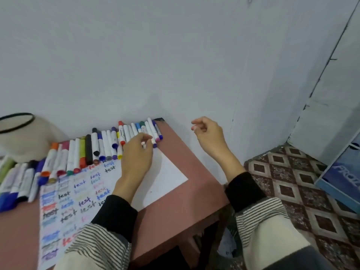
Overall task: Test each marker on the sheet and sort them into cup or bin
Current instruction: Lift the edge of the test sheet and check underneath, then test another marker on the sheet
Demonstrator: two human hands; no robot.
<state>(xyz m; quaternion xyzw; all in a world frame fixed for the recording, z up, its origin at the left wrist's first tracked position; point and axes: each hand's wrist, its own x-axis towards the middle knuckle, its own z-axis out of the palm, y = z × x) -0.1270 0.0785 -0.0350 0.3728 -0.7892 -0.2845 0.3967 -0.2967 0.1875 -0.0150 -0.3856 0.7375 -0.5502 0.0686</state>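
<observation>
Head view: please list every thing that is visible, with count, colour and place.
markers: many, mixed colours, row along wall
sheet: one, white, "test" written repeatedly, on table
table: one, reddish brown
bin: one, cream, black rim, far left
floor tiles: patterned, right
box: one, blue, right edge
left hand: fingers on markers at row's right end
right hand: raised beyond the table, loosely curled, holds nothing

There are many markers in a long row, roughly thirty, but the blur does not allow an exact count. One sheet with many "test" words lies on one worktop. One bin stands at left. Two hands are visible.
</observation>
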